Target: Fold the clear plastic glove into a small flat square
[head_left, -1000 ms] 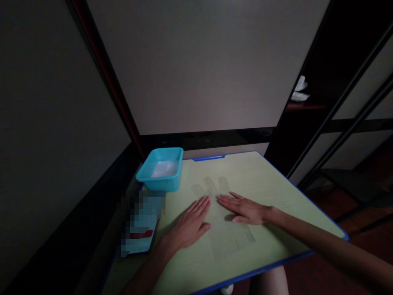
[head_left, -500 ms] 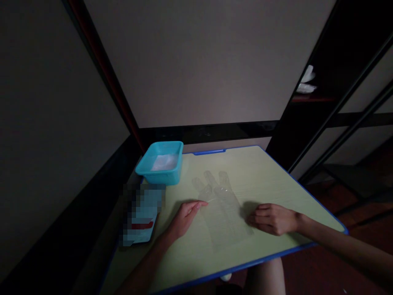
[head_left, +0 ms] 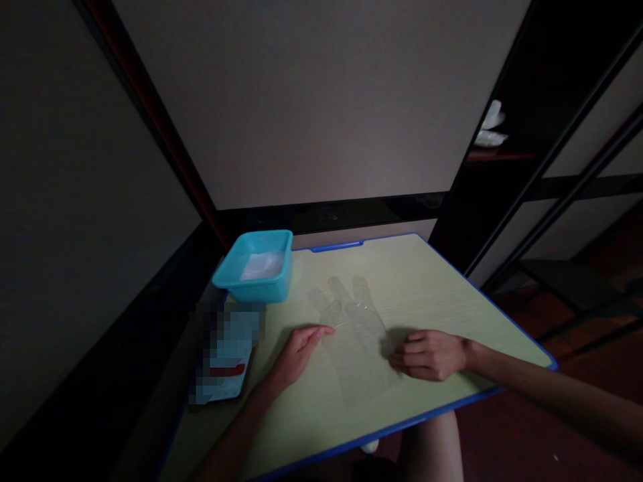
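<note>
A clear plastic glove [head_left: 362,345] lies flat on the pale table, its fingers pointing away from me and its cuff towards the near edge. On its left side, my left hand [head_left: 300,351] is closed, thumb and forefinger pressed together at the glove's edge. My right hand [head_left: 426,355] rests at the opposite edge with curled fingers, the fingertips meeting the film low on that side. The thin film is hard to make out where the fingertips cover it.
At the table's [head_left: 432,281] back left stands a turquoise basket [head_left: 258,291] with white material inside. A flat, partly blurred pack [head_left: 228,355] lies in front of it. Cabinet panels [head_left: 321,100] rise behind, and a dark chair [head_left: 577,284] stands off to the right.
The view has shifted slightly, moving the scene left. My right hand has moved a little left along the glove's edge; my left hand stays at its place by the glove.
</note>
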A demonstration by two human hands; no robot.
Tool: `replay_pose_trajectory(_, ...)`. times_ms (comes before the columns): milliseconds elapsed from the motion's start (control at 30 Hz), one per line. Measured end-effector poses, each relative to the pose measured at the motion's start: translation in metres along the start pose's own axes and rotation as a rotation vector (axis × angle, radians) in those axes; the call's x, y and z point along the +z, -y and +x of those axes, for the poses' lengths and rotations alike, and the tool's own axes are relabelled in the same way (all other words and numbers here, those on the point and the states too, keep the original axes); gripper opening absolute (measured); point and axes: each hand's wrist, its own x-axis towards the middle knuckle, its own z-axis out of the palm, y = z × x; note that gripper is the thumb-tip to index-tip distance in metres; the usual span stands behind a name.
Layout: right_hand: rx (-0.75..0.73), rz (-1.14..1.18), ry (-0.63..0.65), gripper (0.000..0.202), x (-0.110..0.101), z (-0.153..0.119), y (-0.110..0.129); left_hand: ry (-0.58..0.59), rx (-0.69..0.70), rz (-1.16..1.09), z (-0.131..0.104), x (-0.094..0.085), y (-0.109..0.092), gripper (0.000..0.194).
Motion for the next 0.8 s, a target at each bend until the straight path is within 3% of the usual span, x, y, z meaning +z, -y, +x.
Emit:
replay_pose_trajectory(133, 0.102, -0.012, -0.078, 0.026, -0.002, 0.002, 0.000, 0.010, 0.008, 0.006, -0.001, 0.000, -0.003, 0.029)
replay_pose_trajectory(333, 0.424, 0.260, -0.186, 0.023, -0.009, 0.008, -0.003, 0.016, 0.013, 0.058, 0.000, 0.000, -0.005, 0.031)
replay_pose_trajectory(533, 0.723, 0.475, -0.269, 0.021, -0.003, 0.015, -0.014, 0.095, 0.150, 0.205, -0.009, -0.009, -0.008, 0.046)
replay_pose_trajectory(700, 0.815, 0.695, -0.414, 0.020, -0.001, 0.022, -0.022, 0.211, 0.264, 0.454, -0.017, -0.012, -0.010, 0.064)
replay_pose_trajectory(800, 0.817, 0.775, -0.468, 0.018, -0.003, 0.024, -0.024, 0.163, 0.306, 0.607, -0.016, -0.003, -0.011, 0.059)
